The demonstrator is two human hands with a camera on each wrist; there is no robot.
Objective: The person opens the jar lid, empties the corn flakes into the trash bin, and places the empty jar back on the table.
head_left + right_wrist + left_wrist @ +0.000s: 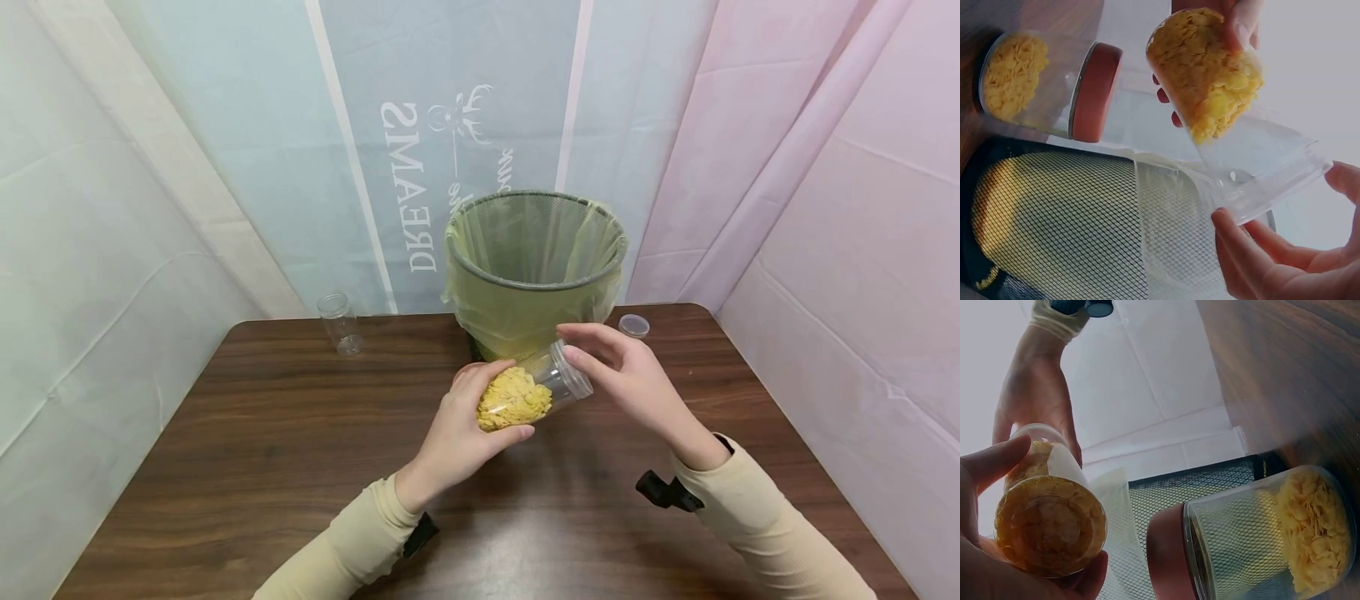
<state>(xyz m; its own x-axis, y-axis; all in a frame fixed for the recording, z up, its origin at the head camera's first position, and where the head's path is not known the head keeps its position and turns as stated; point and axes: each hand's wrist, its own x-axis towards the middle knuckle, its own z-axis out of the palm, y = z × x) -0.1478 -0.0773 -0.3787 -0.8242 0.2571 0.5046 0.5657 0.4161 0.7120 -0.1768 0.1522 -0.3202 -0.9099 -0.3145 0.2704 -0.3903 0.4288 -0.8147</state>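
My left hand [453, 425] grips a clear plastic jar [551, 383] partly filled with yellow flakes [513, 400]. The jar leans over, its mouth end up and toward the right. Fingers and thumb of my right hand [633, 371] pinch opposite sides of the clear lid [1285, 187] at that end. In the left wrist view the jar's round base [1050, 525] faces the camera. Below the hands, a larger glass jar [1054, 87] with a reddish-brown lid [1096, 92] stands on the table with flakes in its bottom; the head view mostly hides it behind my left hand.
A mesh bin [525, 285] lined with a pale yellow-green bag stands at the back, just beyond the jars. An uncovered clear jar [340, 325] is at the back left of the wooden table [300, 442]. Another small clear container [633, 326] shows behind my right hand.
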